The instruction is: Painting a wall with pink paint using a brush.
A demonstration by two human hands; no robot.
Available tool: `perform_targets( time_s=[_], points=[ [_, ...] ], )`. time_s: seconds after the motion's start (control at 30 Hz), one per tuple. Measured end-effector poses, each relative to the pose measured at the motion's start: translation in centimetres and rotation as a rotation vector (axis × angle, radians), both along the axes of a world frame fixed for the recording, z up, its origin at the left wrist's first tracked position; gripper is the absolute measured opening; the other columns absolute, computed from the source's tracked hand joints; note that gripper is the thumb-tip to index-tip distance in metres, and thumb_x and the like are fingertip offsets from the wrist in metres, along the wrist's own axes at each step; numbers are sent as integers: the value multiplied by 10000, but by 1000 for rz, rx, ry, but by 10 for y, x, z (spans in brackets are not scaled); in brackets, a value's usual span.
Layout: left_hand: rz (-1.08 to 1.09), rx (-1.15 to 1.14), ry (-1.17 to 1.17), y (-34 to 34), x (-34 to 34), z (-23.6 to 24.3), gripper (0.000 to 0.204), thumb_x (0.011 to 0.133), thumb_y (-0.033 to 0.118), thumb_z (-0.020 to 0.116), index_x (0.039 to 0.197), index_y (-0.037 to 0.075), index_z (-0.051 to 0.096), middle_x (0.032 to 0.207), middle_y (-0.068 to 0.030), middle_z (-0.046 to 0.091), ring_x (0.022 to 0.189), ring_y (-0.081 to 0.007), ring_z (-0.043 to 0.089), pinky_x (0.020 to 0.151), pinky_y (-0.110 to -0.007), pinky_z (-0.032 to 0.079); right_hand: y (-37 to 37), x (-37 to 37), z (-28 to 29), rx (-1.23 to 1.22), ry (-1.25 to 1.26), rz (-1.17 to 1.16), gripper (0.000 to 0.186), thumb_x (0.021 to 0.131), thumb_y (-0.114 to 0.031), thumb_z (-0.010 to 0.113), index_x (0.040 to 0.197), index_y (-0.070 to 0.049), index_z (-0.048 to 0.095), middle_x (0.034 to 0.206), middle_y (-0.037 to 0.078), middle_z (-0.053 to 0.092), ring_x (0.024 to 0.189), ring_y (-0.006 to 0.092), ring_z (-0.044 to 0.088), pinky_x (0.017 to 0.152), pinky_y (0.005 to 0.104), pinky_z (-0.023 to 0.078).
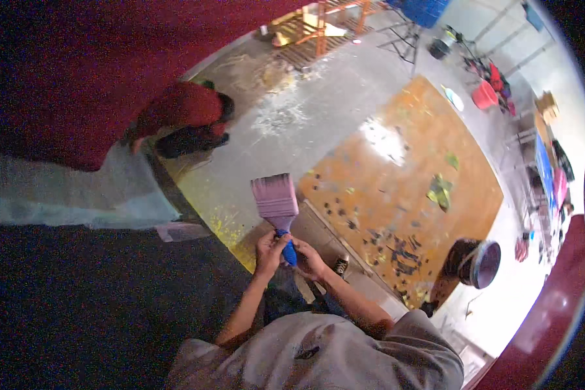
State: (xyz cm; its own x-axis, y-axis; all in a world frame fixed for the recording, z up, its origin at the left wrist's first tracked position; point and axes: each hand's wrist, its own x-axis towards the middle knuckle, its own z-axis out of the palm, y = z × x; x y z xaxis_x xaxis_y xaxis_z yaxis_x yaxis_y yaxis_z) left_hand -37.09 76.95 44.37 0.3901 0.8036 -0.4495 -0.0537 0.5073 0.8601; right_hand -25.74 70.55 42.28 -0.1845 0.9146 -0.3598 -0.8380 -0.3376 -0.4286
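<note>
Left hand (268, 255), right hand (311, 259): you grasp brush (282, 216) | bristles (274, 192) outward, likely sparing hands | bucket (484, 265) by board's (346, 166) right edge

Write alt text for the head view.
The left hand and right hand hold a wide paintbrush by its blue handle. To the right is a spotted orange-brown board, with a dark bucket near its lower-right edge.

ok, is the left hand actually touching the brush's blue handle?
Touching. The head view shows it: the left hand grips the blue handle, its thumb lying across it.
</note>
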Motion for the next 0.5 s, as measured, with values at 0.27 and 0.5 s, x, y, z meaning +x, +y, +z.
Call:
perform_targets(
  time_s=[0.27,0.5],
  points=[
    [-199,216,123,-90,124,61,164,736,160,662,705,37,558,640,16,531,546,-49,455,506,-207,377,-119,100,51,73,-160,-159,477,844,-194,514,1250,-23,333,990,38,527,857,113,512,737,258,437],
    [-492,235,17,-185,226,103,169,741,160,660,746,18,569,646,29,514,606,-49,467,554,-208,387,-237,166,118,38,-722,-476,425,817,-129,564,1184,-3,392,1031,41,506,948,108,451,821,276,386]
  ],
)
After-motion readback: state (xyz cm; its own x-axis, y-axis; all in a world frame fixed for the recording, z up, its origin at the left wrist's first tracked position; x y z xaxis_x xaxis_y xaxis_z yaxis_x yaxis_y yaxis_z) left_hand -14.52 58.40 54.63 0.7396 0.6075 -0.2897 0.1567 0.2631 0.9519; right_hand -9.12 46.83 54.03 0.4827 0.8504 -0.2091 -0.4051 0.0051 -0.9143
